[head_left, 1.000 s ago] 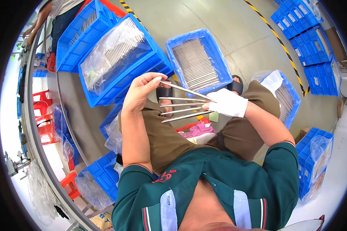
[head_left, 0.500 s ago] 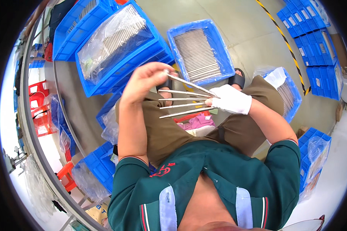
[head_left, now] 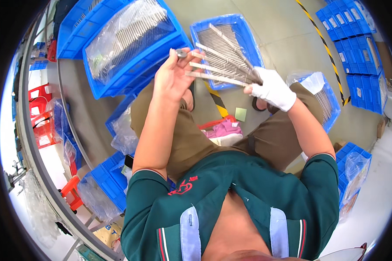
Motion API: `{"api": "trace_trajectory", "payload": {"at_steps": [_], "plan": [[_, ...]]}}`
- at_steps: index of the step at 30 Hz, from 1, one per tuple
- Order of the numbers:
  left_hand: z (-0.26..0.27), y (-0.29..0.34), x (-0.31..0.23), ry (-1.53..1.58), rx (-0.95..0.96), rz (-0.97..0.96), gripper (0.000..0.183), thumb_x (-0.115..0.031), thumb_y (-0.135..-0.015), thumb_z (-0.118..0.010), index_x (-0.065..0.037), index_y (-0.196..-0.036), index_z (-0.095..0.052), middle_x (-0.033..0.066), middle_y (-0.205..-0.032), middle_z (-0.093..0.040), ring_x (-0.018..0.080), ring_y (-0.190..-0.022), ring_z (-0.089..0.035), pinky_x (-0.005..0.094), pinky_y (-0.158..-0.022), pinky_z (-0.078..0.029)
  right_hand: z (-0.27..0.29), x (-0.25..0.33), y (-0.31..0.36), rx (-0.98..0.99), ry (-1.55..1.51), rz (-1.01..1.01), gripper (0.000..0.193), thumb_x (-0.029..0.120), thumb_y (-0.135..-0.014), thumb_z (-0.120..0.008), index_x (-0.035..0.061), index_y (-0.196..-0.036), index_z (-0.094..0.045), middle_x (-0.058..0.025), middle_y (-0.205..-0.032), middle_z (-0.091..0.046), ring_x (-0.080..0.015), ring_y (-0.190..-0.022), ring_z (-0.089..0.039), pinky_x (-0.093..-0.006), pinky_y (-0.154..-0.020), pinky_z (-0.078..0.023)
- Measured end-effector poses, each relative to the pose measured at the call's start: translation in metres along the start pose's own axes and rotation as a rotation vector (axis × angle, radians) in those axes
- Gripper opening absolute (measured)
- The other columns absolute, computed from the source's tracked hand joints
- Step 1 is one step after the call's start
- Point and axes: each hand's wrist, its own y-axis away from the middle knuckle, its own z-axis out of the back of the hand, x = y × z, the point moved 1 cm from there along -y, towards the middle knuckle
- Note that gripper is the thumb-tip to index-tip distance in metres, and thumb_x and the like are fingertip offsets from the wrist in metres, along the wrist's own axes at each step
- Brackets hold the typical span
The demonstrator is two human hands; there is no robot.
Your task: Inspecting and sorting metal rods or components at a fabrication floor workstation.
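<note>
Rods (head_left: 224,65), four thin metal ones, fanned out from the gloved right hand (head_left: 272,89), which was clenched on their bunched ends. Since the earlier frame both hands had risen, so the fan now lay over the middle crate (head_left: 244,30) rather than the lap. The bare left hand (head_left: 174,78) pinched a small round washer (head_left: 180,53) at one rod's tip. Two blue crates (head_left: 130,65) of rods stood ahead on the floor.
</note>
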Motion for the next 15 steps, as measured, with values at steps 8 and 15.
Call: {"api": "trace_trajectory", "payload": {"at_steps": [8,15], "plan": [[-0.049,-0.008,0.012,-0.471,0.104,-0.325,0.033,-0.03,-0.094,-0.044,0.0,-0.105,-0.053,0.0172,-0.098,-0.062,0.0244,-0.087,-0.063,0.0359,-0.08,-0.05,0.018,-0.004,-0.036,0.11,0.438,0.027,0.03,0.025,-0.071,-0.068,0.0039,-0.088,-0.054,-0.0179,-0.077,-0.057,-0.0357,-0.073,-0.054,-0.0376,-0.067,-0.042],[-0.037,0.002,-0.014,-0.564,-0.045,-0.613,0.031,-0.028,-0.094,-0.045,0.0,-0.103,-0.054,0.014,-0.094,-0.064,0.0188,-0.089,-0.06,0.0279,-0.079,-0.042,0.016,-0.041,-0.087,0.29,0.713,-0.142,0.029,0.03,-0.073,-0.065,0.0072,-0.089,-0.06,-0.0148,-0.086,-0.063,-0.0333,-0.083,-0.059,-0.039,-0.072,-0.047]]}}
